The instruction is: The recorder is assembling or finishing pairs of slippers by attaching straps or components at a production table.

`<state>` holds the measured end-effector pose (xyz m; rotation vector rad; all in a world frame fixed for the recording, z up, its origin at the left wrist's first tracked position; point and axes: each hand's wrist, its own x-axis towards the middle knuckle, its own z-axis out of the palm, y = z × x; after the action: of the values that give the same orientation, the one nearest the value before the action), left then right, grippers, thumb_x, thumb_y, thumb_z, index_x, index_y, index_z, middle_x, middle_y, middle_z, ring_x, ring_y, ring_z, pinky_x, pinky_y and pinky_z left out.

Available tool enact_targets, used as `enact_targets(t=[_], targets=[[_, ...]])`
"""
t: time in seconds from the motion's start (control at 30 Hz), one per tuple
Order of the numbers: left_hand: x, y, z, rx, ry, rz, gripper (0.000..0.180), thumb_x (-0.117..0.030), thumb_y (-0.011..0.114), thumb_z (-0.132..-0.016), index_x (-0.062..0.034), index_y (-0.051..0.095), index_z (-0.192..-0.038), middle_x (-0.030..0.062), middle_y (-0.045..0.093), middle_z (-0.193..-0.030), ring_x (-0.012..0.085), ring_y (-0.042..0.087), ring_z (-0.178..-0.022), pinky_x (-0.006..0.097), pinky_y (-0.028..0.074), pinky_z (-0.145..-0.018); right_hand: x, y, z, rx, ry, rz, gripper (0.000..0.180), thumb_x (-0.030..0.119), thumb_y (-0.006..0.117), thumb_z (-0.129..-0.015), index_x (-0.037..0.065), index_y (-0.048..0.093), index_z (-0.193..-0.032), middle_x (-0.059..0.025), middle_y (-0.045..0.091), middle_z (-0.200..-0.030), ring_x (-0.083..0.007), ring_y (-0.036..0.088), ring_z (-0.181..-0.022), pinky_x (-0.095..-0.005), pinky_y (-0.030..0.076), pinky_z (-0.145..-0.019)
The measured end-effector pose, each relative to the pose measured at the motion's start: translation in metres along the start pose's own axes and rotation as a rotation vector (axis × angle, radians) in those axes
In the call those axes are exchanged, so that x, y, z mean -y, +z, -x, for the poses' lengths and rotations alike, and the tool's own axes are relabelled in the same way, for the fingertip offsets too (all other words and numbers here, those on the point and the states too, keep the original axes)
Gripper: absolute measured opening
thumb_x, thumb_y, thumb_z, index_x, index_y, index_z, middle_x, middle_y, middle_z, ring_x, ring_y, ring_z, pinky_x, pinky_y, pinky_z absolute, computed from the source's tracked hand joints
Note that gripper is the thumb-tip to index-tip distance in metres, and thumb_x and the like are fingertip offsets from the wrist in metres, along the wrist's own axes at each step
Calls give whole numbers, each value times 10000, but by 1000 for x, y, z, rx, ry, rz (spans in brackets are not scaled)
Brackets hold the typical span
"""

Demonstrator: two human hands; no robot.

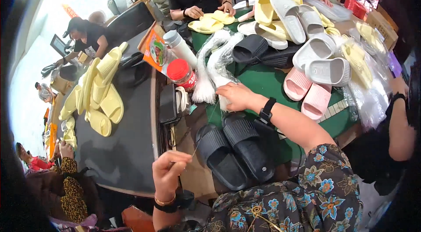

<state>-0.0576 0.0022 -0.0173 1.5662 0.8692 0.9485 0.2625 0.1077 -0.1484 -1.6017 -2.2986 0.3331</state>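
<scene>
My left hand (169, 168) is closed in a pinch at the lower middle, holding one thin strand that runs up toward a bundle of thin white plastic strings (205, 88). Over the lower end of a second white string bundle (221, 67) lies my right hand (238, 96), its fingers stretched out and touching the strings. Between my two arms, close to me, a pair of black slippers (221, 155) rests with the ribbed straps facing away. The strand passes above the left slipper's toe end.
Beyond my right arm are pink slippers (298, 84) and a pile of grey slippers (287, 16). A red-lidded jar (181, 74), a white bottle (179, 48) and a black case (168, 104) stand left of the strings. Yellow slippers (100, 92) lie on the black table (131, 151). Co-workers sit around.
</scene>
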Motion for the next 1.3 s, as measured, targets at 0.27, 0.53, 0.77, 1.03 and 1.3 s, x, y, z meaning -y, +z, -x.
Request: enact_targets(t=[0.27, 0.53, 0.77, 1.03, 1.3], targets=[[6, -5, 33, -63, 78, 82, 56, 74, 598, -813, 24, 622, -822, 132, 673, -911, 196, 624, -834, 292, 485, -752, -2, -4, -12, -43, -104, 2, 686, 190, 719, -647, 97, 538, -1302, -87, 501, -1387, -306, 471, -1260, -431, 438, -1015], [21, -5, 55, 144, 150, -24, 45, -9, 640, -869, 9, 615, -836, 123, 662, -889, 219, 626, -853, 329, 491, -769, -7, 3, -13, 0, -88, 47, 725, 335, 770, -608, 88, 576, -1262, -121, 496, -1387, -363, 469, -1218, -426, 407, -1049], [-14, -9, 80, 302, 228, 253, 106, -61, 601, -928, -4, 593, -838, 100, 643, -885, 223, 601, -830, 340, 472, -758, -22, 14, -11, -32, -84, 52, 718, 338, 778, -599, 94, 584, -1246, -178, 476, -1403, -388, 473, -1208, -436, 390, -1057], [7, 23, 47, -6, -37, 116, 113, -77, 583, -957, 14, 635, -1002, 53, 645, -924, 92, 610, -782, 234, 496, -694, 26, -37, 23, -232, -47, -449, 411, 67, 593, -823, 26, 587, -1232, -144, 653, -1049, -207, 612, -713, -314, 518, -662], [20, 54, -6, -158, 69, 85, 125, -99, 586, -959, 13, 637, -982, 25, 661, -813, 64, 610, -716, 219, 488, -637, 141, -76, 111, 520, 279, -1415, 334, 128, 477, -989, 17, 504, -1302, -111, 678, -1028, -102, 598, -612, -206, 440, -534]])
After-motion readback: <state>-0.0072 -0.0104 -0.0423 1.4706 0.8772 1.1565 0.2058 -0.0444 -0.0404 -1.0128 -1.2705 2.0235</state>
